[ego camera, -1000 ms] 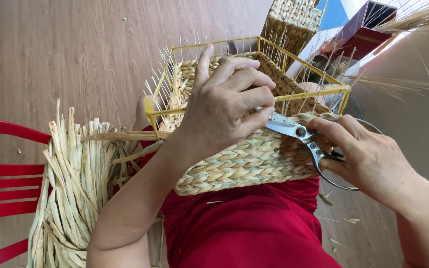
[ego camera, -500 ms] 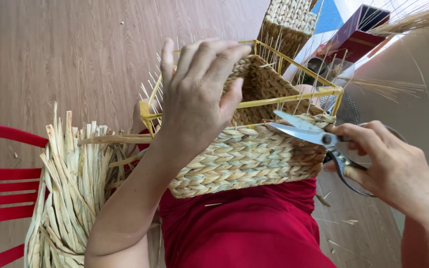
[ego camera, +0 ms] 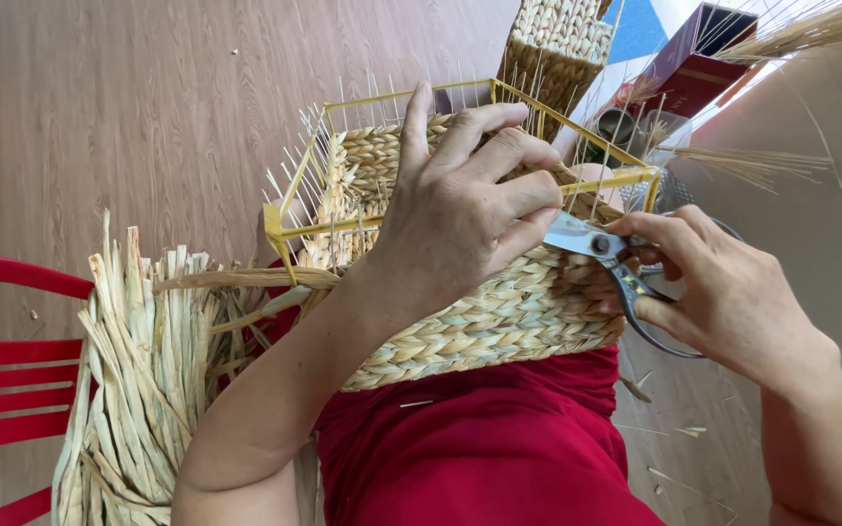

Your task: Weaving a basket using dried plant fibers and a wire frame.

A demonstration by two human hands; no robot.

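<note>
The woven basket [ego camera: 479, 321] rests on our red lap, its near wall half hidden under our left hand [ego camera: 460, 229], fingers curled and pressing the braided rim. The scissors' [ego camera: 601, 248] tips vanish behind those fingers. Our right hand [ego camera: 723, 292] grips the handles. Bare wooden floor [ego camera: 129, 107] lies beyond the yellow frame [ego camera: 314, 229].
</note>
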